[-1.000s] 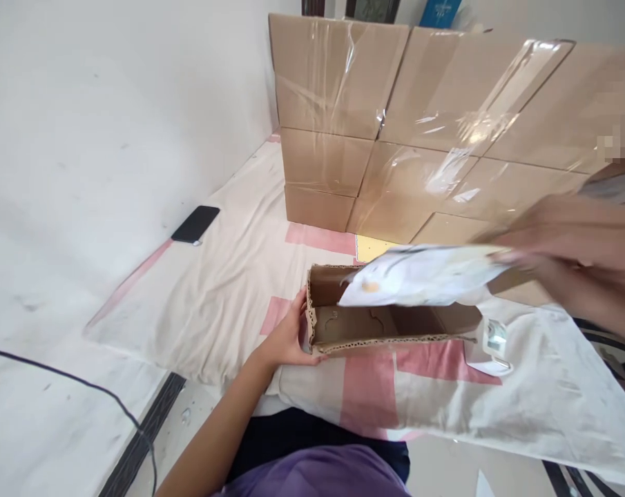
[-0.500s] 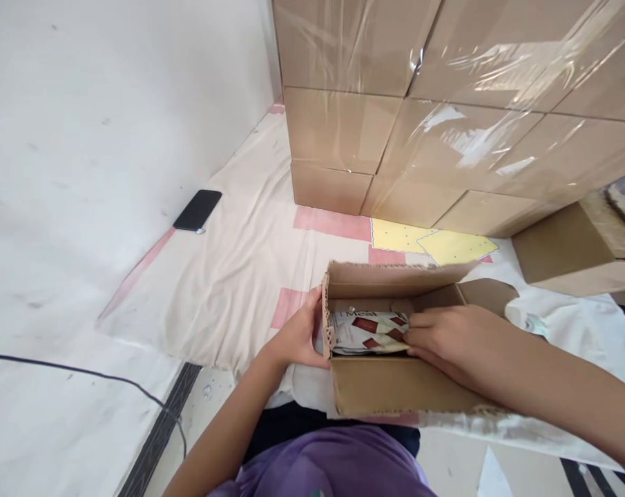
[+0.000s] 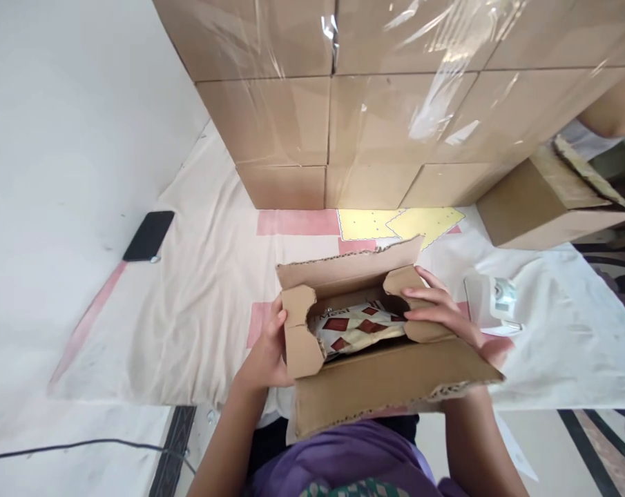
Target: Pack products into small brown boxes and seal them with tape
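Note:
A small open cardboard box [image 3: 389,383] stands at the front of the cloth-covered table, its long flaps spread outward. Inside lie white packets [image 3: 356,326] printed with dark red diamonds and the word "Meal"; how many is hidden. My left hand [image 3: 269,352] grips the box's left end, thumb near the left end flap [image 3: 299,338], which is folded inward. At the opposite end my right hand [image 3: 447,319] holds the right end flap [image 3: 402,281], fingers over its top. Both end flaps partly cover the packets.
Behind the box rises a stack of plastic-wrapped cartons [image 3: 275,117]. Another open carton [image 3: 519,200] stands at the right, near another person's arm [image 3: 617,103]. A black phone [image 3: 149,236] lies by the left wall. A tape dispenser [image 3: 493,304] sits right of the box.
My right hand has come out of the box and moved to its right end. The end flaps are now folded inward over the packets. The view has shifted right.

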`<state>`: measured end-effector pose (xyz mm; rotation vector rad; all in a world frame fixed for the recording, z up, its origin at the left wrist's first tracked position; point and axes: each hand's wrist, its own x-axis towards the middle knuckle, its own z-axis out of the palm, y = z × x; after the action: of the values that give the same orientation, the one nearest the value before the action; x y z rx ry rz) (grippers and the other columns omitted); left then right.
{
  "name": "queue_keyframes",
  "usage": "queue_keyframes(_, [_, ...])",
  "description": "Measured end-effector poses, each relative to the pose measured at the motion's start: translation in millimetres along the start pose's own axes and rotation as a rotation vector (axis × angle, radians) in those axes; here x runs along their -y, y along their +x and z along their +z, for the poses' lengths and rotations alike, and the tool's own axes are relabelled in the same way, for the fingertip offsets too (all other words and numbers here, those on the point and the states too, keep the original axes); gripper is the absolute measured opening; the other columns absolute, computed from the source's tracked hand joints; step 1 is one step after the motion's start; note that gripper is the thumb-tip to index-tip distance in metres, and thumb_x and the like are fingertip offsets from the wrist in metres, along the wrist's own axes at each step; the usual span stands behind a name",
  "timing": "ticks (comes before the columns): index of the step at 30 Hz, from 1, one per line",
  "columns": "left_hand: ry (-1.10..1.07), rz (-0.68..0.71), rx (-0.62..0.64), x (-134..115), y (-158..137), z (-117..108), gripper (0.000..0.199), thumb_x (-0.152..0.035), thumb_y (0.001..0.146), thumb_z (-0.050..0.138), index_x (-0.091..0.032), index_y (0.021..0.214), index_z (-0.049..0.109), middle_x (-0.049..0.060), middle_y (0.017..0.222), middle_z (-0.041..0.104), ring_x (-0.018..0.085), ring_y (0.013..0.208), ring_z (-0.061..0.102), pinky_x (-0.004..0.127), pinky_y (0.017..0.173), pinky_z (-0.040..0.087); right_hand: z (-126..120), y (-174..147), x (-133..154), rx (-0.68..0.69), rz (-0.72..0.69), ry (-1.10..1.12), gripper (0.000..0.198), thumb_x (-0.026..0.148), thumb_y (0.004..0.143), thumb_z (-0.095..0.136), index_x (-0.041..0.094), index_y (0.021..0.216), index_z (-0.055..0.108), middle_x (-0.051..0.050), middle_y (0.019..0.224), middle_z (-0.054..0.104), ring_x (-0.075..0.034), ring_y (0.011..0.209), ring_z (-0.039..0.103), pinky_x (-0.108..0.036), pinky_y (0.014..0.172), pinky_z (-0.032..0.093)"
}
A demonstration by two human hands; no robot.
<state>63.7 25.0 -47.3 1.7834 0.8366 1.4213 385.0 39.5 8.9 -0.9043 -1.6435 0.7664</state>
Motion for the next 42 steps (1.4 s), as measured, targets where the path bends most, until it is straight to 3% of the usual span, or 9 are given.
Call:
queue_keyframes(5, [-0.103, -0.004, -0.264, -18.4, 8.2, 25.4, 0.075, -0.064, 0.069, 0.083, -0.040, 0.135, 0.055, 0.007, 0.155, 0.043, 0.042, 0.147, 0.039, 0.065, 0.114, 0.039, 7.0, -4.8, -7.0, -0.085, -0.089, 0.046, 0.094, 0.087, 0.090, 0.010, 0.029, 0.110, 0.080, -0.007, 0.124, 0.073, -0.040, 0.144, 0.045, -0.065, 0.128, 0.020])
queue_keyframes(8, [-0.184, -0.135, -0.324, -33.8, 15.2, 30.8, 0.054, -0.057, 0.079, 0.076, -0.032, 0.123, 0.058, 0.009, 0.152, 0.045, 0.038, 0.143, 0.045, 0.056, 0.111, 0.044, 13.1, -7.3, -9.9, -0.174, -0.049, 0.031, 0.072, 0.076, 0.098, 0.026, 0.029, 0.109, 0.079, -0.006, 0.126, 0.072, -0.039, 0.147, 0.042, -0.065, 0.127, 0.022])
queue_keyframes(11, [-0.274, -0.310, -0.372, -42.0, 19.3, 25.8, 0.066, -0.038, 0.072, 0.084, -0.034, 0.131, 0.054, 0.007, 0.146, 0.051, 0.033, 0.134, 0.053, 0.045, 0.103, 0.051, 16.6, -7.8, -7.8, -0.218, 0.051, -0.004, 0.045, 0.055, 0.100, 0.049, 0.032, 0.133, 0.069, -0.003, 0.147, 0.060, -0.037, 0.148, 0.042, -0.063, 0.124, 0.029])
queue_keyframes(15, [-0.265, -0.342, -0.370, -40.6, 22.6, 20.3, 0.087, -0.040, 0.066, 0.086, -0.035, 0.144, 0.049, 0.006, 0.145, 0.052, 0.035, 0.131, 0.054, 0.043, 0.101, 0.051, 15.1, -5.9, 0.6, -0.183, 0.135, 0.109, 0.063, 0.044, 0.098, 0.054, 0.043, 0.159, 0.035, 0.003, 0.170, 0.029, -0.034, 0.152, 0.037, -0.058, 0.119, 0.041])
queue_keyframes(20, [-0.293, -0.245, -0.322, -36.3, 28.6, 19.0, 0.075, -0.032, 0.068, 0.082, -0.036, 0.137, 0.053, 0.006, 0.140, 0.055, 0.030, 0.126, 0.054, 0.041, 0.099, 0.049, 12.8, -7.5, 5.0, -0.176, 0.076, 0.102, 0.066, 0.025, 0.100, 0.050, 0.050, 0.158, 0.030, 0.009, 0.167, 0.034, -0.027, 0.155, 0.033, -0.054, 0.122, 0.039])
queue_keyframes(29, [-0.248, -0.183, -0.263, -29.0, 39.5, 19.2, 0.014, -0.029, 0.078, 0.070, -0.022, 0.086, 0.062, 0.009, 0.125, 0.057, 0.028, 0.122, 0.052, 0.039, 0.100, 0.042, 7.1, -7.8, -3.5, -0.088, -0.038, -0.135, 0.046, 0.053, 0.105, 0.036, 0.031, 0.129, 0.069, -0.004, 0.143, 0.061, -0.034, 0.141, 0.045, -0.060, 0.120, 0.032])
queue_keyframes(34, [-0.303, -0.268, -0.326, -27.1, 46.2, 21.6, 0.019, -0.029, 0.081, 0.068, -0.019, 0.070, 0.056, 0.009, 0.114, 0.061, 0.025, 0.111, 0.054, 0.035, 0.093, 0.044, 6.4, -5.1, -1.1, -0.068, -0.095, -0.248, 0.047, 0.050, 0.107, 0.032, 0.028, 0.127, 0.068, -0.007, 0.140, 0.063, -0.034, 0.137, 0.048, -0.060, 0.114, 0.037])
queue_keyframes(37, [-0.276, -0.346, -0.338, -31.5, 48.8, 21.4, 0.015, -0.032, 0.078, 0.071, -0.022, 0.086, 0.065, 0.008, 0.113, 0.061, 0.024, 0.106, 0.054, 0.032, 0.089, 0.045, 6.0, -4.8, 0.3, -0.057, -0.122, -0.308, 0.047, 0.048, 0.107, 0.030, 0.028, 0.128, 0.067, -0.007, 0.139, 0.063, -0.035, 0.137, 0.047, -0.060, 0.112, 0.039])
queue_keyframes(42, [-0.267, -0.543, -0.323, -43.8, 53.6, 20.6, 0.049, -0.033, 0.074, 0.069, -0.028, 0.122, 0.063, 0.005, 0.117, 0.058, 0.022, 0.094, 0.054, 0.030, 0.079, 0.046, 7.5, -5.1, -1.2, -0.069, -0.119, -0.299, 0.046, 0.047, 0.106, 0.030, 0.031, 0.128, 0.067, -0.006, 0.139, 0.063, -0.035, 0.134, 0.050, -0.060, 0.110, 0.041])
